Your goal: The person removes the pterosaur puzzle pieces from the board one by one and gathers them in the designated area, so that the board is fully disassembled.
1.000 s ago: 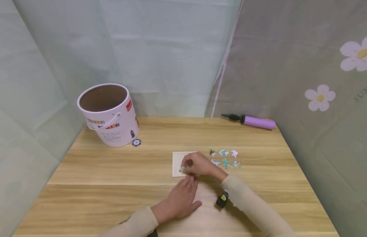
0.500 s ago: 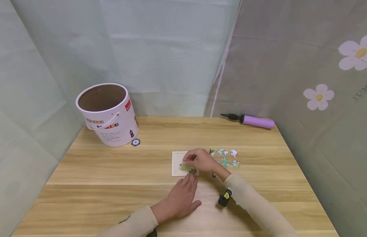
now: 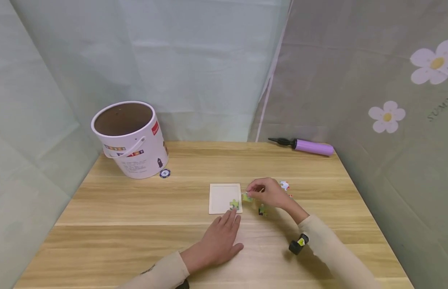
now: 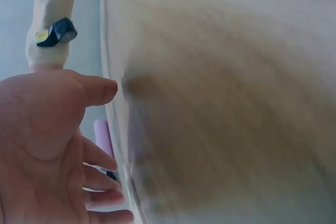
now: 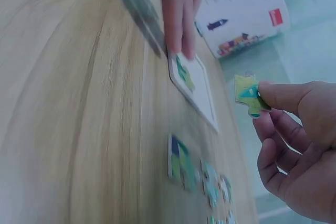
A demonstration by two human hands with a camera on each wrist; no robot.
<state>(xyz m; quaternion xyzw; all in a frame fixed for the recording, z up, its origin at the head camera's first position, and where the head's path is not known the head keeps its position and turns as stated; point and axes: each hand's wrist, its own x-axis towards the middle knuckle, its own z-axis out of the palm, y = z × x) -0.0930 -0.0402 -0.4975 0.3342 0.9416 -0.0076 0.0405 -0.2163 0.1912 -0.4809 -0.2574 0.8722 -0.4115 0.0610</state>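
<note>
A small white puzzle tray (image 3: 221, 194) lies mid-table, with one green piece (image 3: 234, 204) in its near right corner. My left hand (image 3: 219, 239) lies flat on the table, fingers straight, fingertips at the tray's near edge beside that piece (image 5: 183, 72). My right hand (image 3: 268, 191) hovers just right of the tray and pinches a yellow-green puzzle piece (image 3: 247, 197) (image 5: 248, 94) between thumb and fingers. Another loose piece (image 3: 262, 210) (image 5: 178, 161) lies on the table below that hand. More loose pieces (image 3: 284, 185) sit behind the hand, partly hidden.
A white paper bucket (image 3: 129, 138) with a handle stands at the back left, a small round token (image 3: 164, 173) by its base. A purple hand pump (image 3: 307, 146) lies at the back right edge. Fabric walls enclose the wooden table (image 3: 137, 224).
My right hand has moved right, off the tray, holding a yellow-green piece. A green piece now lies uncovered in the tray's corner. The left hand stayed put.
</note>
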